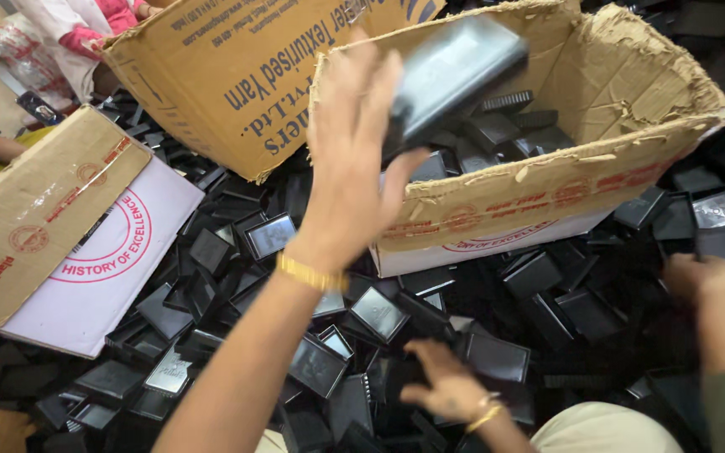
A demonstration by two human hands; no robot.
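Low over the heap of black plastic trays (379,315), the right hand (446,390) hovers loosely spread, holding nothing. Farther up, the left hand (354,159) clamps one black tray (455,63), its long axis slanting up-right from the palm, above the torn cardboard box (631,159).

A brown corrugated cardboard box (203,80) lies tipped at upper left; a flattened brown-and-white cardboard sheet (69,243) rests left; a person's pink sleeve (86,38) shows behind.
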